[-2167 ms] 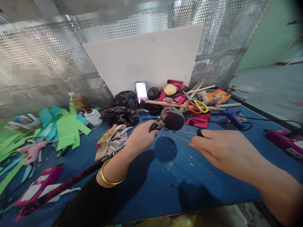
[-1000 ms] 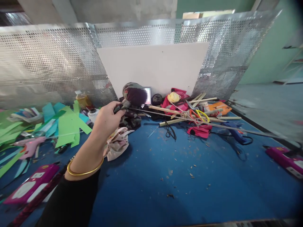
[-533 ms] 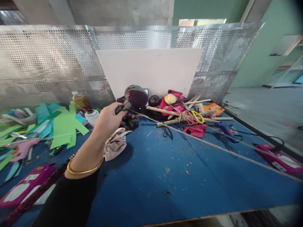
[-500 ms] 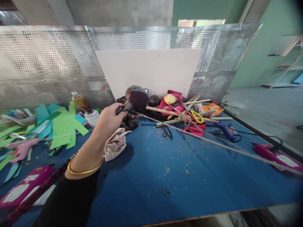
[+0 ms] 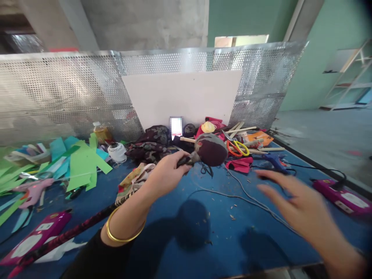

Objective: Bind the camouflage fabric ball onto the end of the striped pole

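My left hand [image 5: 171, 170] is closed round the upper end of a cloth-wrapped stick, just below its round camouflage-cloth head [image 5: 211, 150]. The stick's dark red patterned shaft [image 5: 84, 226] runs under my forearm to the lower left. A grey cord [image 5: 247, 198] lies in loose lines across the blue table, right of the head. Over the table at right, my right hand [image 5: 299, 205] is blurred but open, thumb and fingers apart, with nothing visible in it. Beneath my left wrist lies patterned cloth [image 5: 132, 180].
Orange-and-yellow scissors [image 5: 237, 148], sticks and pink cloth [image 5: 240, 164] lie at the back right. A blue glue gun [image 5: 274, 162] and purple box [image 5: 344, 197] are farther right. Green paper strips [image 5: 83, 162] and a pink glue gun [image 5: 35, 192] lie left. A phone [image 5: 176, 127] stands behind.
The round-headed stick has moved right and toward me in my left hand. My right hand has come into view, open. The cord, stretched taut rightward before, now lies slack on the table.
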{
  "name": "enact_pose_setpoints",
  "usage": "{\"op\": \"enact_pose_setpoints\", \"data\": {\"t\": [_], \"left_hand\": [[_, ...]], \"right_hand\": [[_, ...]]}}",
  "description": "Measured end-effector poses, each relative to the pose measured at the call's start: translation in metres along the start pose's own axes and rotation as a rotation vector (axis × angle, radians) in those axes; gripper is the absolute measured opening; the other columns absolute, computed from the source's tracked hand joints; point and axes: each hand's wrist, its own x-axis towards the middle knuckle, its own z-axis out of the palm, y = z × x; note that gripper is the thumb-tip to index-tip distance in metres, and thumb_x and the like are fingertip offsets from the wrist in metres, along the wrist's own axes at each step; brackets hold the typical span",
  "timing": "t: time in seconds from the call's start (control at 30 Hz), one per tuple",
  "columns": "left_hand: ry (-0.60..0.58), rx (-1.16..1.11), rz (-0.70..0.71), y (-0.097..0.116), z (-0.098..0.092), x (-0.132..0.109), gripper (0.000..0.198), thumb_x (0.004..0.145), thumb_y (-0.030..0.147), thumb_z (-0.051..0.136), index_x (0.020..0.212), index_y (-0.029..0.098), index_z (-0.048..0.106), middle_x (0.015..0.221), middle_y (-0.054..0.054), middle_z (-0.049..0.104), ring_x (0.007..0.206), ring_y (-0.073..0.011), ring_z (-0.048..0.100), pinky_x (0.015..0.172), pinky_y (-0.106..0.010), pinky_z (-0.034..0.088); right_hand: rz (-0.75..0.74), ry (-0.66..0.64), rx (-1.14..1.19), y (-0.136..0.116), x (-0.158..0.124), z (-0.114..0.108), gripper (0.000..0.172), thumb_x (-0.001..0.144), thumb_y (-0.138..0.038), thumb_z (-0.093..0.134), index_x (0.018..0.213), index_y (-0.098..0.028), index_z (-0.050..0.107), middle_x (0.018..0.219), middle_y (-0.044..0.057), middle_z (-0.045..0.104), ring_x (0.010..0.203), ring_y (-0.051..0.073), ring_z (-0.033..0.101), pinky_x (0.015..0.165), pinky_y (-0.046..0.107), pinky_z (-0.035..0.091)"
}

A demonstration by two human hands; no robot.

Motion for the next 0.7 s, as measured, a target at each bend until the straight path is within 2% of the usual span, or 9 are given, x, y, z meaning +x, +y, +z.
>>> {"op": "enact_pose_setpoints", "data": {"t": [0.07,0.13,0.27,0.37,0.43,0.5,0.57,0.63,0.7], "left_hand": [[-0.033,0.015,-0.021,0.007,0.002,-0.006,0.028,0.082,0.029,0.050,0.107,0.024,0.060,0.083,0.001,0.068,0.070,-0.0163,0.059,0.060,-0.025,0.040],[-0.028,0.023,-0.027,0.012,0.001,-0.009,0.027,0.082,0.028,0.050,0.108,0.024,0.060,0.087,0.001,0.068,0.074,-0.0168,0.060,0.062,-0.025,0.040],[-0.050,0.005,-0.007,0.013,0.000,-0.010,0.025,0.083,0.026,0.048,0.104,0.023,0.061,0.085,0.000,0.068,0.075,-0.0165,0.059,0.061,-0.024,0.039],[-0.082,-0.026,0.023,0.011,0.004,-0.008,0.023,0.082,0.023,0.048,0.100,0.022,0.062,0.082,0.001,0.066,0.073,-0.0148,0.057,0.061,-0.023,0.038],[-0.096,-0.033,0.016,0.008,0.007,-0.005,0.022,0.082,0.024,0.049,0.099,0.022,0.062,0.078,0.002,0.064,0.069,-0.0138,0.054,0.059,-0.023,0.037],[-0.109,-0.041,-0.004,0.005,0.012,-0.003,0.021,0.081,0.026,0.050,0.098,0.022,0.061,0.073,0.003,0.061,0.065,-0.0131,0.052,0.056,-0.023,0.035],[-0.139,-0.072,-0.019,0.001,0.018,0.000,0.020,0.081,0.027,0.049,0.096,0.021,0.061,0.071,0.003,0.059,0.063,-0.0126,0.050,0.055,-0.023,0.034],[-0.174,-0.121,-0.024,-0.002,0.024,0.002,0.017,0.081,0.027,0.050,0.092,0.020,0.060,0.071,0.003,0.058,0.064,-0.0124,0.049,0.055,-0.022,0.035],[-0.205,-0.174,-0.031,-0.004,0.028,0.003,0.017,0.079,0.026,0.051,0.090,0.018,0.060,0.071,0.002,0.057,0.064,-0.0123,0.049,0.055,-0.022,0.035]], "right_hand": [[-0.014,-0.182,0.270,-0.027,0.014,0.037,0.042,0.084,-0.039,0.060,0.123,-0.027,0.055,0.114,0.011,0.064,0.098,0.026,0.063,0.074,0.037,0.054],[0.054,-0.277,0.546,-0.055,0.024,0.071,0.047,0.079,-0.036,0.064,0.123,-0.025,0.054,0.121,0.010,0.061,0.113,0.028,0.056,0.091,0.042,0.048],[0.225,-0.329,0.989,-0.088,0.035,0.110,0.048,0.072,-0.034,0.070,0.116,-0.022,0.057,0.119,0.009,0.062,0.112,0.025,0.057,0.095,0.039,0.046],[0.237,-0.340,0.999,-0.093,0.029,0.114,0.020,0.082,-0.034,0.060,0.095,-0.020,0.063,0.090,0.006,0.069,0.088,0.020,0.065,0.080,0.032,0.051],[0.191,-0.293,0.798,-0.089,0.018,0.108,0.020,0.089,-0.032,0.050,0.082,-0.019,0.063,0.069,0.003,0.064,0.067,0.016,0.062,0.066,0.029,0.050],[0.045,-0.146,0.561,-0.084,0.007,0.099,0.020,0.090,-0.027,0.048,0.083,-0.019,0.064,0.070,0.005,0.062,0.065,0.016,0.059,0.063,0.028,0.048],[-0.156,-0.025,0.461,-0.080,-0.001,0.090,0.015,0.088,-0.020,0.050,0.090,-0.020,0.065,0.088,0.009,0.064,0.080,0.019,0.060,0.071,0.030,0.048],[-0.273,-0.040,0.546,-0.076,-0.003,0.084,0.016,0.088,-0.016,0.049,0.093,-0.021,0.064,0.099,0.010,0.064,0.093,0.021,0.059,0.080,0.032,0.047],[-0.247,-0.145,0.753,-0.075,0.000,0.081,0.017,0.091,-0.018,0.045,0.089,-0.021,0.061,0.094,0.008,0.065,0.090,0.019,0.061,0.080,0.032,0.048]]}}
